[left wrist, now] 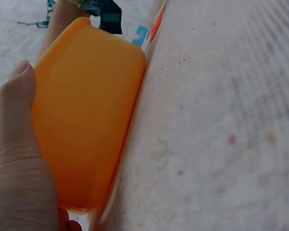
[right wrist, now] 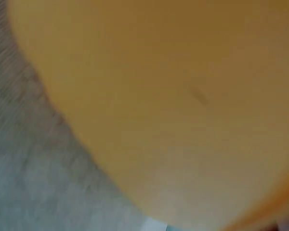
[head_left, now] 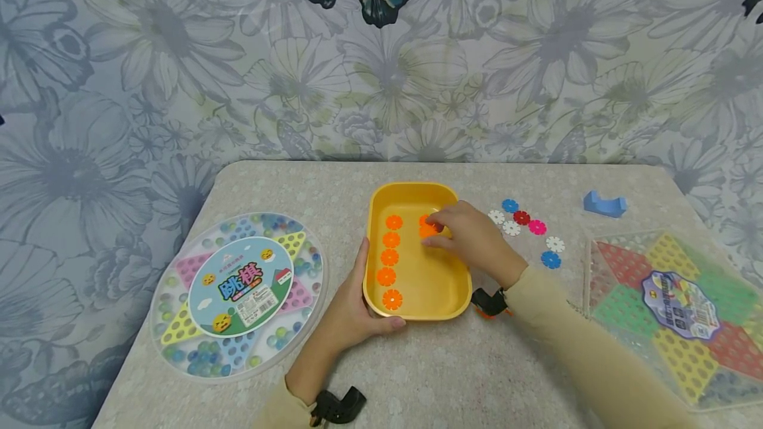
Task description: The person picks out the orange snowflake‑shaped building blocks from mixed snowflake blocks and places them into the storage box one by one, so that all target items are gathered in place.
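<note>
A yellow plastic tray (head_left: pixel 444 277) stands mid-table. Down its left side runs a column of several orange flower-shaped discs (head_left: pixel 389 257). My left hand (head_left: pixel 352 306) holds the tray's near left corner, fingers along the left wall and thumb at the front rim. From the left wrist, the thumb (left wrist: pixel 19 115) lies against the tray's outer wall (left wrist: pixel 91 106). My right hand (head_left: pixel 471 237) reaches over the right rim, its finger and thumb pinching an orange flower-shaped disc (head_left: pixel 428 231) that overlaps another one. In the right wrist view the tray wall (right wrist: pixel 159 106) is blurred and hides the fingers.
Right of the tray lie loose flower-shaped discs, including a red one (head_left: pixel 521 218) and a blue one (head_left: pixel 551 259). Behind them is a light-blue curved block (head_left: pixel 605 204). A round Chinese checkers set (head_left: pixel 238 290) sits left, a square one (head_left: pixel 679 313) right. A patterned wall (head_left: pixel 393 104) backs the table.
</note>
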Demonstrator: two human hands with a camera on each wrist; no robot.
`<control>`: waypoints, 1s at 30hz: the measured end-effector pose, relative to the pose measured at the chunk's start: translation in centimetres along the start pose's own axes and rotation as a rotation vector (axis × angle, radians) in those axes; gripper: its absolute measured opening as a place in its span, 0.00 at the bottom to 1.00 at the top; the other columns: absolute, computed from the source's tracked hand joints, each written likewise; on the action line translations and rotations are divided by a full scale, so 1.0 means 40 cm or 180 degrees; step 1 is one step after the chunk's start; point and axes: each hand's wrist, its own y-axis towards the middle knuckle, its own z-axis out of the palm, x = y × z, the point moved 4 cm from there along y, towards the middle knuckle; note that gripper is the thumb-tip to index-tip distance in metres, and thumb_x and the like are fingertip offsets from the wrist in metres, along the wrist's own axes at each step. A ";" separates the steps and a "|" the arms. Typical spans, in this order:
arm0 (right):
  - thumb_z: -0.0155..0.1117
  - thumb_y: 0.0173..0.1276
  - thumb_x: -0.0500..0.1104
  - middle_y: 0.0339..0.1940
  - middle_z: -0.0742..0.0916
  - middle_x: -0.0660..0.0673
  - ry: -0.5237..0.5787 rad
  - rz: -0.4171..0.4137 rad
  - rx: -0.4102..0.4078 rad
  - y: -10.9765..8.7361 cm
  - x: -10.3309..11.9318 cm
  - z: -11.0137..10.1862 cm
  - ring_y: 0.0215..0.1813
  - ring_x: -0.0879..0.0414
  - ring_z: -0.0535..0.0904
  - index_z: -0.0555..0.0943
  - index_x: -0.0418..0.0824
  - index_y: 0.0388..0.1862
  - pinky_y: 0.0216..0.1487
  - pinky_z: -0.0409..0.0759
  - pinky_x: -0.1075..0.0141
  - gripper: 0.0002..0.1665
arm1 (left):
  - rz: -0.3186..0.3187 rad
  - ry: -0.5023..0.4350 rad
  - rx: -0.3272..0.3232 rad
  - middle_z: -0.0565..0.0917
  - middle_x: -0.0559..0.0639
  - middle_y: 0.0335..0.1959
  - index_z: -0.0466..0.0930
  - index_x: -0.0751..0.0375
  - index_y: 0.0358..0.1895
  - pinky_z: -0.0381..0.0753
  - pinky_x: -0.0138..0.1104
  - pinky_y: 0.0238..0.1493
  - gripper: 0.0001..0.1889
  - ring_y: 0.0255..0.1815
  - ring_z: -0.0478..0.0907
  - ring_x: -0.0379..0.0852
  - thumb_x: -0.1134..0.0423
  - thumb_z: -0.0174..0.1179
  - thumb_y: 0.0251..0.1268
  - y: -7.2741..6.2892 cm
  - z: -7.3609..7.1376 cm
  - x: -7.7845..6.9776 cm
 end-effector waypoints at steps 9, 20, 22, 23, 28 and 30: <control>0.74 0.59 0.57 0.32 0.86 0.50 -0.0739 -0.0437 -0.0052 0.029 0.025 0.035 0.36 0.52 0.67 0.87 0.43 0.38 0.34 0.68 0.65 0.19 | -0.0003 -0.0008 0.0012 0.49 0.41 0.82 0.27 0.37 0.80 0.61 0.32 0.75 0.73 0.76 0.62 0.39 0.47 0.81 0.39 0.000 0.001 -0.001; 0.75 0.56 0.59 0.27 0.84 0.52 -0.0975 -0.0380 0.0058 0.051 0.018 0.063 0.36 0.50 0.66 0.87 0.50 0.30 0.37 0.62 0.61 0.15 | -0.0007 -0.0044 0.0008 0.49 0.42 0.82 0.27 0.40 0.81 0.60 0.29 0.74 0.74 0.76 0.62 0.40 0.48 0.82 0.39 -0.002 0.000 -0.001; 0.75 0.56 0.60 0.28 0.85 0.51 -0.1018 -0.0384 0.0072 0.051 0.020 0.063 0.36 0.50 0.66 0.88 0.51 0.31 0.37 0.63 0.61 0.15 | 0.0001 -0.0065 0.0013 0.49 0.42 0.82 0.27 0.41 0.81 0.60 0.28 0.74 0.74 0.76 0.62 0.40 0.48 0.82 0.39 -0.002 0.000 -0.001; 0.75 0.56 0.60 0.29 0.85 0.51 -0.1032 -0.0392 0.0075 0.051 0.021 0.063 0.36 0.50 0.67 0.89 0.51 0.31 0.37 0.63 0.61 0.15 | -0.0001 -0.0059 0.0009 0.49 0.42 0.82 0.27 0.40 0.81 0.60 0.28 0.74 0.74 0.76 0.62 0.40 0.48 0.82 0.39 -0.001 -0.001 -0.001; 0.75 0.56 0.60 0.30 0.86 0.50 -0.1090 -0.0433 0.0092 0.049 0.025 0.059 0.36 0.50 0.67 0.90 0.52 0.33 0.37 0.63 0.61 0.15 | -0.0005 -0.0044 0.0007 0.49 0.42 0.82 0.27 0.39 0.81 0.60 0.30 0.74 0.74 0.76 0.62 0.39 0.48 0.82 0.39 -0.001 -0.001 -0.001; 0.75 0.56 0.60 0.31 0.86 0.49 -0.1099 -0.0425 0.0117 0.050 0.024 0.059 0.36 0.50 0.67 0.90 0.51 0.34 0.37 0.64 0.61 0.15 | 0.0001 -0.0052 0.0011 0.49 0.42 0.82 0.27 0.37 0.80 0.61 0.30 0.74 0.73 0.75 0.63 0.39 0.48 0.82 0.39 -0.001 0.000 0.000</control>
